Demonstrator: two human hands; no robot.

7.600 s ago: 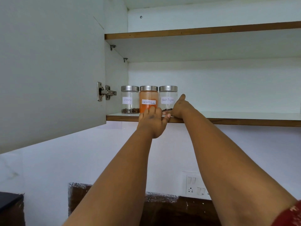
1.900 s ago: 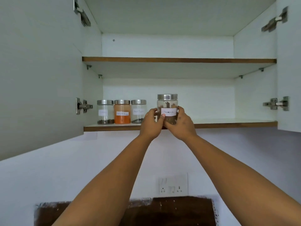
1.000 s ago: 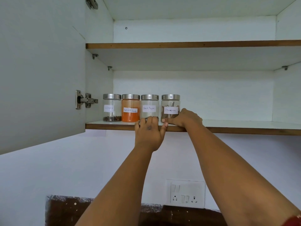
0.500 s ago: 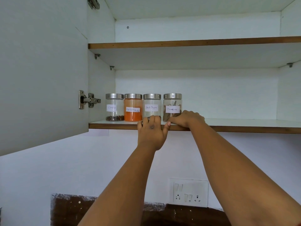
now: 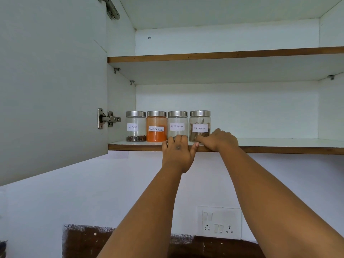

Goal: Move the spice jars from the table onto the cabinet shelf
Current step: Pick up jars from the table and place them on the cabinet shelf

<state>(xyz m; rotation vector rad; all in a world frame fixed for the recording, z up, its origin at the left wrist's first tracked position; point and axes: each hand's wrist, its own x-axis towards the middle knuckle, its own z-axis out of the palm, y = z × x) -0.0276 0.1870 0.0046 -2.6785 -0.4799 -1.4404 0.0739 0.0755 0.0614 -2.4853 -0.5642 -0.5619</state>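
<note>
I see the left hand [image 5: 177,154] with its grip spread flat on the shelf [image 5: 279,146] edge below the black pepper jar [image 5: 177,125]. Right hand [image 5: 217,139] grip loose, fingertips touching the cinnamon jar [image 5: 200,125] base. Left of cinnamon: pepper, chili jar [image 5: 156,126], cloves jar [image 5: 135,126].

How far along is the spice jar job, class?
Done: cloves jar, red chilli powder jar and black pepper jar stand on the shelf. In hand: both hands rest by the cinnamon jar. Left: unknown; the table is out of view.
</note>
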